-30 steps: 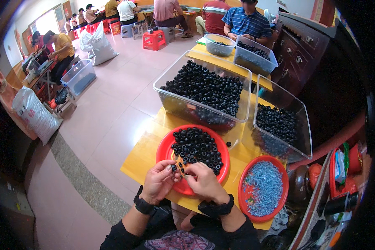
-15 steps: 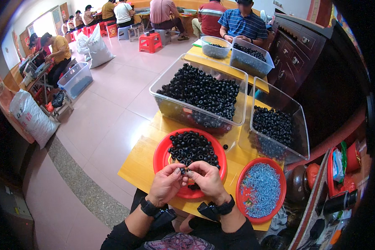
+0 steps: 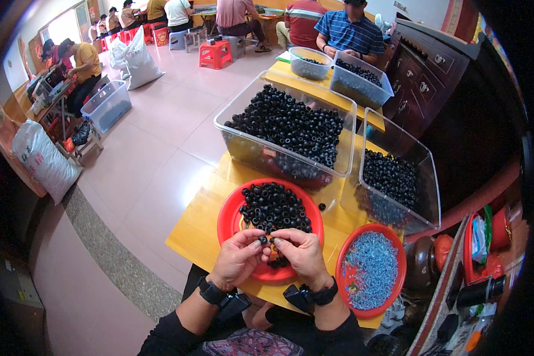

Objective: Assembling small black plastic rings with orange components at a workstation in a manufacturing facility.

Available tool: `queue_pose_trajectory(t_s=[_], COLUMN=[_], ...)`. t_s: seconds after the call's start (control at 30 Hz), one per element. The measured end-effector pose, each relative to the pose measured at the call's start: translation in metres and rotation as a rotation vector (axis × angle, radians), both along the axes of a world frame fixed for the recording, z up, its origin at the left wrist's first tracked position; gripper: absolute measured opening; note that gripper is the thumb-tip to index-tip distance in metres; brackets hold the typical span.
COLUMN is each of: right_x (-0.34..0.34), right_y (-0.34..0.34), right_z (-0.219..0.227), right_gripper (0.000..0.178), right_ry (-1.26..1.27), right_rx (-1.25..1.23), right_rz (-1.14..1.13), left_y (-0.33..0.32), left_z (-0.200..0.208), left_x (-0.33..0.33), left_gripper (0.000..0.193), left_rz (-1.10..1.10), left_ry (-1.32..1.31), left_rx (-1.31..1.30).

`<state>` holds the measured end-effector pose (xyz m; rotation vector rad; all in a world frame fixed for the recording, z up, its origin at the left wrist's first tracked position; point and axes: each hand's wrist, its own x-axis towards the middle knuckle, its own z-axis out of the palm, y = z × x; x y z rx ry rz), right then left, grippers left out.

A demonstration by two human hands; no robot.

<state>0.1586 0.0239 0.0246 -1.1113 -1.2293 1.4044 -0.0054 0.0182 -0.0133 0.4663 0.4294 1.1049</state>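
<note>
Over the near part of a red plate [image 3: 226, 221], my two hands work close together. Between the thumb and fingers of my left hand [image 3: 238, 254] sits a small black ring-shaped part [image 3: 263, 240]. My right hand [image 3: 300, 252] pinches a small dark piece [image 3: 272, 240] just beside it; its exact kind is too small to tell. Several loose black ring-shaped parts [image 3: 273, 204] are heaped on the plate beyond my fingers. To the right, a second red plate [image 3: 401, 261] holds a spread of small light-blue pieces [image 3: 372, 270].
A large clear bin [image 3: 243, 151] full of black parts stands behind the plate, with another clear bin [image 3: 436, 202] to its right. One loose black part [image 3: 322, 206] lies on the yellow table [image 3: 190, 237]. Across the table a person in a blue shirt [image 3: 350, 32] sits behind smaller tubs [image 3: 310, 71].
My fingertips have parted slightly, so the black part and the dark piece show more plainly. The whole view has shifted a little.
</note>
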Motion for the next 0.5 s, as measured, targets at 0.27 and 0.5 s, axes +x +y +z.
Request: queue_pose_trajectory(t_s=[0.27,0.5], right_x=[0.0040,0.0025], right_y=[0.0009,-0.0034], right_z=[-0.0002,0.0045], right_gripper=[0.008,0.008], right_ry=[-0.071,-0.155], right_rx=[0.025,0.034], right_rz=[-0.028,-0.040], left_y=[-0.0011,-0.0026], left_z=[0.0009,-0.0002], left_x=[0.0052,0.0074], left_gripper=[0.023,0.023], left_rz=[0.045,0.051], left_ry=[0.071,0.142], left_rx=[0.030,0.044])
